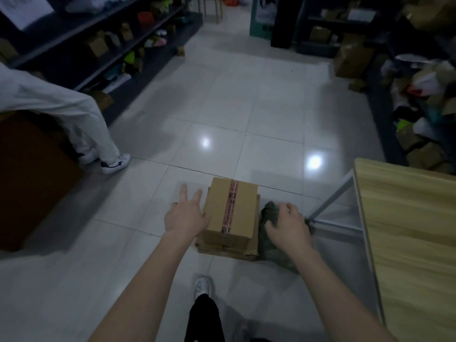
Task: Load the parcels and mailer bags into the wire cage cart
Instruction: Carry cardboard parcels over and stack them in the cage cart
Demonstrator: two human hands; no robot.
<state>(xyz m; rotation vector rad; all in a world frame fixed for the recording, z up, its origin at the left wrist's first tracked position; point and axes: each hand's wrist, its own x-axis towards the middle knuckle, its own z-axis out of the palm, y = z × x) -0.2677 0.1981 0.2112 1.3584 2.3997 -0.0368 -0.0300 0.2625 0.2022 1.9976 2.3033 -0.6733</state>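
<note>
A brown cardboard parcel (230,208) with a red tape strip down its top sits on a flatter cardboard box (222,249) on the tiled floor. My left hand (186,215) is spread open beside the parcel's left face, fingers touching or nearly touching it. A dark green-grey mailer bag (267,239) lies against the parcel's right side. My right hand (287,225) rests on top of the bag with fingers curled over it. No wire cage cart is in view.
A wooden table (409,243) with white metal legs stands at the right. Another person in white trousers (81,124) stands at the left by a brown box (27,178). Dark shelves with parcels (103,45) line the left; heaped parcels (429,109) fill the right.
</note>
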